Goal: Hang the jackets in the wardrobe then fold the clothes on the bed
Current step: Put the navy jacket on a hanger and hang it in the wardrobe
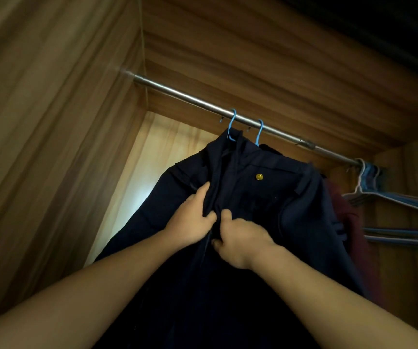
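My left hand [189, 221] and right hand [240, 240] both pinch the front of the navy jacket [265, 210], fingers curled into the cloth at its middle. It hangs in the wardrobe [51, 122] from a blue hanger [231, 124] on the metal rail [190, 98], with empty hangers [389, 200] bunched at the far right.

Carrier: metal rail [202, 102], spanning the wooden wardrobe [51, 122] above the grip, where left hand [190, 222] and right hand [240, 243] pinch the navy jacket [265, 197] front. On the rail, straight above the grip: two blue hanger hooks [232, 122], side by side; the left one enters the jacket's collar, the other's load is hidden. Well right of the grip, at the rail's end: bunch of empty wire hangers [369, 182]. Between them: maroon garment [348, 222], hanger unseen.
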`<state>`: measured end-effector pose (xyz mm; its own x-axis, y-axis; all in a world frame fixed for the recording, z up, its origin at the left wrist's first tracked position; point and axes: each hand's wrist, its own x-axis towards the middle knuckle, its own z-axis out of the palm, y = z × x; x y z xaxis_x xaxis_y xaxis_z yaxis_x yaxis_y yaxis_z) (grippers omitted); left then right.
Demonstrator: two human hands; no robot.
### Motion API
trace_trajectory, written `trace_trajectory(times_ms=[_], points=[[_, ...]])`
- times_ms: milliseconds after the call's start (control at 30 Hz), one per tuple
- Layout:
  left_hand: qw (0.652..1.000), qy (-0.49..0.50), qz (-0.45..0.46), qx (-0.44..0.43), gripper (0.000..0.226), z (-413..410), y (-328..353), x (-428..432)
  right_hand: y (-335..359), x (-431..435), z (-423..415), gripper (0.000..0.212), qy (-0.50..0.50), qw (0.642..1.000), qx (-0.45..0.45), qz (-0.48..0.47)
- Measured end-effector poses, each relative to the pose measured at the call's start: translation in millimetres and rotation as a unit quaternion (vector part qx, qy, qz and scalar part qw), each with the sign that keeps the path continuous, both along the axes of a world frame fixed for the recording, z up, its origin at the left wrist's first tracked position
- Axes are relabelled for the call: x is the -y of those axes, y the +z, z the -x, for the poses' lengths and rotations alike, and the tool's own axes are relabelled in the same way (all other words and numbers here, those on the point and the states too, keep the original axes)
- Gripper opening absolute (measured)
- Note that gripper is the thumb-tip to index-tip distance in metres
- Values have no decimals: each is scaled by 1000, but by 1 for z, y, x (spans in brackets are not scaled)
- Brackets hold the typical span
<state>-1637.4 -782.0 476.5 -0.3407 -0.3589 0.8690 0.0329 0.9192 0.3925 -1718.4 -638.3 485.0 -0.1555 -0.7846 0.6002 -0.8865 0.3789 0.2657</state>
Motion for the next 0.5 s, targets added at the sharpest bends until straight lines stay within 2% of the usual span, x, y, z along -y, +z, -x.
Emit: trace_trajectory(times_ms=[67,133,167,233,300,367,433,467,500], points=[[997,26,-39,-63,58,-4,8,-7,8,-25,-21,47,-42,988,-144,30],[989,46,-78,-121,42,-10,21,-21,23,-51,-40,42,-15,970,-228,77],[986,56,-90,-131,41,-14,26,-29,30,-64,-48,39,-2,959,-264,103],[987,88,-73,-116,61,-22,31,-44,41,-85,-54,34,4,928,-334,163],[991,105,-34,-80,97,-29,30,-57,53,-103,-49,36,-43,899,-359,247],[991,130,3,-20,113,-31,29,-62,65,-122,-38,49,-128,916,-262,277],[989,145,16,25,104,-32,27,-58,75,-135,-22,57,-173,947,-81,258],[990,139,11,31,95,-33,25,-55,76,-139,-14,59,-165,956,-13,244],[991,131,2,38,89,-33,24,-52,73,-140,-8,59,-152,959,11,237]])
